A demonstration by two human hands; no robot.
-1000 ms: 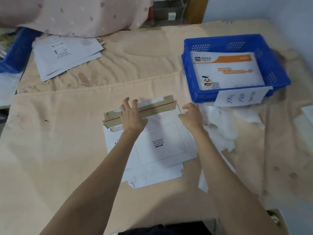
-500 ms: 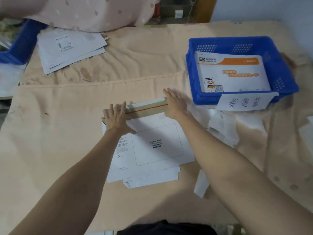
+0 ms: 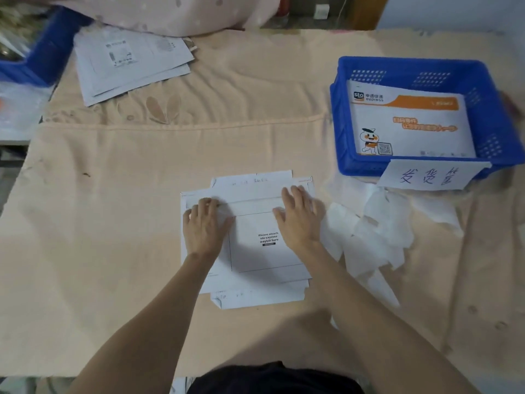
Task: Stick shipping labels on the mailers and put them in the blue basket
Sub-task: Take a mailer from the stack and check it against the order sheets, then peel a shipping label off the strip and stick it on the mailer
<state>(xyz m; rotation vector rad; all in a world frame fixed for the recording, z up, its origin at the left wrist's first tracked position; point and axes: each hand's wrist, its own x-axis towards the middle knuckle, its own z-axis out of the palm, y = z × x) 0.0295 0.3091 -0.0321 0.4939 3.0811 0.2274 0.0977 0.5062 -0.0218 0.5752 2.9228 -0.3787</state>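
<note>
White cardboard takes the weight of both hands: the left hand point(image 3: 204, 226) and the right hand point(image 3: 298, 216) lie flat, fingers straight and spread in an open grip, pressing the folded-down top flap of a flat white cardboard mailer point(image 3: 257, 251) printed with a box reading "Please attach sto express waybill here". It lies on another white mailer point(image 3: 255, 298), whose edges stick out above and below, on the bench's peach-coloured cloth point(image 3: 127, 223). Just right of the right hand lies a heap of crumpled white backing papers point(image 3: 383, 223). Beyond those stands the blue plastic basket point(image 3: 483, 115), holding an orange-and-white sto express mailer point(image 3: 409, 123) and bearing a handwritten paper sign point(image 3: 429, 176). At far left lies a stack of white mailers point(image 3: 127, 61).
</note>
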